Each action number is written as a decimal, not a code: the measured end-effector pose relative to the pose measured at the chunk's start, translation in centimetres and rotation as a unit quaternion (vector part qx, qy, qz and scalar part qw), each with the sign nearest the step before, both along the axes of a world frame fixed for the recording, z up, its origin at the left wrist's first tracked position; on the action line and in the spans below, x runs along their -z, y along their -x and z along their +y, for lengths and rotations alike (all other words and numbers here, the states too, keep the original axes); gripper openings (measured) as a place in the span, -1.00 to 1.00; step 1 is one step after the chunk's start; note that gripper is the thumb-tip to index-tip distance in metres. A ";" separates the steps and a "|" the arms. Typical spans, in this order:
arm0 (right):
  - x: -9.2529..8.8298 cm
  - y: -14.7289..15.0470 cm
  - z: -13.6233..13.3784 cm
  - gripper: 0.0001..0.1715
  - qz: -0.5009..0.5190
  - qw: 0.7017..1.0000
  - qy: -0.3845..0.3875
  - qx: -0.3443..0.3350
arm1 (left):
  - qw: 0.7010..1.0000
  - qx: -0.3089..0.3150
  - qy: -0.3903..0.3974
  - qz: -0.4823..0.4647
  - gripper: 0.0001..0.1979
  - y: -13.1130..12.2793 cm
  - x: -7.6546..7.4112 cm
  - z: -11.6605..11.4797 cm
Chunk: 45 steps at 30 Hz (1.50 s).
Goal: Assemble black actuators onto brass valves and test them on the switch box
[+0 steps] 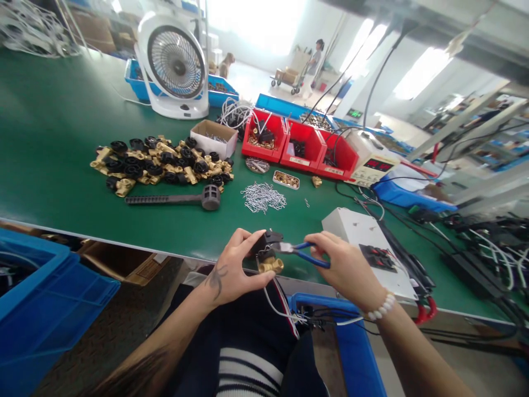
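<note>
My left hand [232,270] is closed around a small brass valve with a black cap [268,257], held just over the near edge of the green table [49,143]. My right hand [347,267] grips blue-handled pliers [303,252], whose jaws touch the black cap. A pile of similar brass-and-black valves [161,165] lies further back to the left. A heap of small metal clips [263,197] sits ahead of my hands.
A black long-handled tool [177,198] lies before the pile. Red bins [297,144], a cardboard box [214,138], a white fan [173,66], a white switch box [363,242] and a meter [372,160] stand around. Blue crates [45,298] sit at lower left. A person stands far back.
</note>
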State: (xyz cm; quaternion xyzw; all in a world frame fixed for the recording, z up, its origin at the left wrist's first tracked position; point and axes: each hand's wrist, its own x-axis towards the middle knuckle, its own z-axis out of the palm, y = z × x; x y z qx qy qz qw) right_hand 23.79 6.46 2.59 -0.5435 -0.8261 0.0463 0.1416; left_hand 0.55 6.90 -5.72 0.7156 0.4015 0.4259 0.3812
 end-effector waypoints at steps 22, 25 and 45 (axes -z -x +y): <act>3.5 1.6 0.3 -0.46 0.234 0.946 0.200 -0.103 | 0.998 -0.035 -0.004 -0.046 -0.68 -0.9 -0.5 -0.6; 3.3 1.6 0.7 -0.50 0.247 0.934 0.225 -0.124 | 0.998 -0.038 0.004 -0.040 -0.68 -0.8 -0.5 -0.6; 1.1 -0.1 -2.0 -0.88 0.108 0.982 -0.136 0.071 | 0.998 -0.037 0.034 -0.047 -0.70 -0.9 -0.7 -0.8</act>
